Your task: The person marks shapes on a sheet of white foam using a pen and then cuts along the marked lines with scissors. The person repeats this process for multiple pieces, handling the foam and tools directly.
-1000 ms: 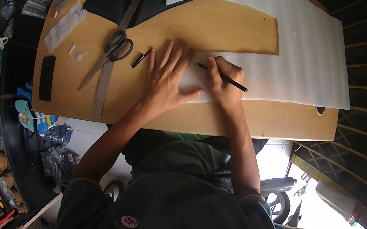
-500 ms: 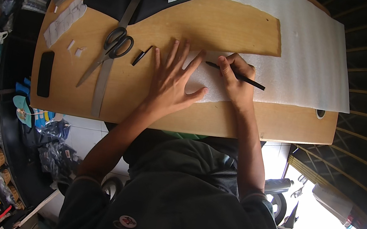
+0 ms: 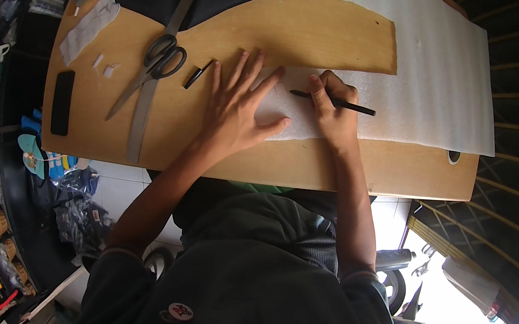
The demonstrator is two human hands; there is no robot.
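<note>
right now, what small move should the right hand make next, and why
Probably a short stroke on the white sheet: the right hand grips the black pen with its tip over the sheet, and the left hand is spread partly across it.

Scissors [image 3: 136,88] across a grey strip [image 3: 141,120]
A creased white sheet [image 3: 91,28] lies left, a black rectangular object [image 3: 62,103] below it.

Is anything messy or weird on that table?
Nothing looks spilled or broken. It's just a bit untidy: small white scraps lie loose on the table, and the scissors lie slantwise across the long grey strip. A black cap lies apart from the pen in the right hand.
</note>
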